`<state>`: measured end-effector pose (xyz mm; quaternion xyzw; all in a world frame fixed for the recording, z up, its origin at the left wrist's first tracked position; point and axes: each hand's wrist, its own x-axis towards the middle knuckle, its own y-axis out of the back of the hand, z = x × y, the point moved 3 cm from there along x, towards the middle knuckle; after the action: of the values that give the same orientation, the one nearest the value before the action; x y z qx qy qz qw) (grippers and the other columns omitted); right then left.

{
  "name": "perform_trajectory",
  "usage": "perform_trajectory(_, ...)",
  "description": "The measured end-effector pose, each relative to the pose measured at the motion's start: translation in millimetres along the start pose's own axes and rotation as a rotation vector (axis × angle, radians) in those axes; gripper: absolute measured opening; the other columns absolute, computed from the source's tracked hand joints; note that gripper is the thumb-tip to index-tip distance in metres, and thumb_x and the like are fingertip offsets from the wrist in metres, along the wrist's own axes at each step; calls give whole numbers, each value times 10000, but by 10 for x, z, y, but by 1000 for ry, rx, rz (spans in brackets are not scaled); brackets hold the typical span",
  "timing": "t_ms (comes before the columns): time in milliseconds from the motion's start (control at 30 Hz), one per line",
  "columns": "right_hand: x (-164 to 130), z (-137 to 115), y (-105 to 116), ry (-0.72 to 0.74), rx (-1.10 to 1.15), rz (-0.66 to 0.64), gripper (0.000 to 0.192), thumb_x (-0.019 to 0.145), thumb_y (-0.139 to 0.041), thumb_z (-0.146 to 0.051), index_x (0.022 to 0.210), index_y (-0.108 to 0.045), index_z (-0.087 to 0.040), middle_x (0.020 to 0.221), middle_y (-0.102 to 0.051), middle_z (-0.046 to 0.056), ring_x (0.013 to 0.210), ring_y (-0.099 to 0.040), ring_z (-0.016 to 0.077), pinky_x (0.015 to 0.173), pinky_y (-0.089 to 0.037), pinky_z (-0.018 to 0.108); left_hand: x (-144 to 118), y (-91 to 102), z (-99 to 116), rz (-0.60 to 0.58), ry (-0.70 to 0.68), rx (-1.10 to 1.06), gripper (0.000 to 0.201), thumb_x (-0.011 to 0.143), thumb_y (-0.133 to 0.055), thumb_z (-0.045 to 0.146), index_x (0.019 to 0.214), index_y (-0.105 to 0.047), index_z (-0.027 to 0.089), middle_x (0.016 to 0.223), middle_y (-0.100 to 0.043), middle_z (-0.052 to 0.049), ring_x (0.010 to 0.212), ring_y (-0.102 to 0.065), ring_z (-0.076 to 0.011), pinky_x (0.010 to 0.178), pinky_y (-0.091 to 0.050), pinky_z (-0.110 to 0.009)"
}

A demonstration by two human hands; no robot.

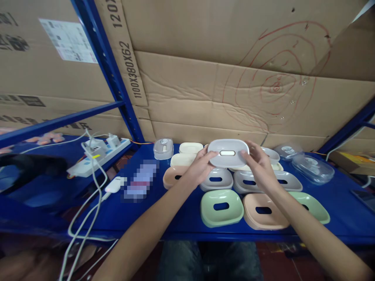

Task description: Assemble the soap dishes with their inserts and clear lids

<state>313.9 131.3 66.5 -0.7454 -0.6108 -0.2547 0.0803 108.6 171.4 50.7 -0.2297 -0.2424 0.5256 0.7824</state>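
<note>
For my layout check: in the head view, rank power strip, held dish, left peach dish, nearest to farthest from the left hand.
1. Held dish, touching left hand
2. Left peach dish, left of it
3. Power strip, far left

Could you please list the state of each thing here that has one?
Held grey dish: raised above the others.
Left hand: gripping its left end.
Right hand: gripping its right end.
Front-left green dish: resting, unheld.
Front peach dish: resting, unheld.
Right green dish: resting, partly hidden.
Other dishes: resting, unheld.
Clear plastic covers: resting at right, unheld.
Power strip: adapters plugged in.
Pixelated item: too obscured to tell.
</note>
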Motion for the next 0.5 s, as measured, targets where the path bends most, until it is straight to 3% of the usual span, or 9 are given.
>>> perform_trajectory(100,37,59,-46,-200,185,-87,546,892,-806,-656,1228,-718,-236,1202,-784,95,1044,-757,264,863,-653,390,-5,-9,30,-36,-24,76,366,771,-879,212,1097,-713,201,1155,-797,-60,1247,-719,-275,1111,-540,-413)
perform_trajectory(333,75,28,36,-181,128,-109,618,785,-879,-710,1141,-761,-219,1134,-809,90,985,-759,262,801,-644,360,-28,-23,36,-119,90,187,420,761,-933,223,1145,-776,161,1168,-816,-126,1164,-761,-305,1040,-575,-424)
perform_trajectory(500,48,-5,64,-234,152,-241,665,779,-909,-670,1244,-721,-234,1105,-805,80,955,-782,259,856,-689,421,40,105,100,-5,74,150,405,719,-929,193,1094,-786,138,1170,-823,-145,1179,-762,-337,1033,-599,-453)
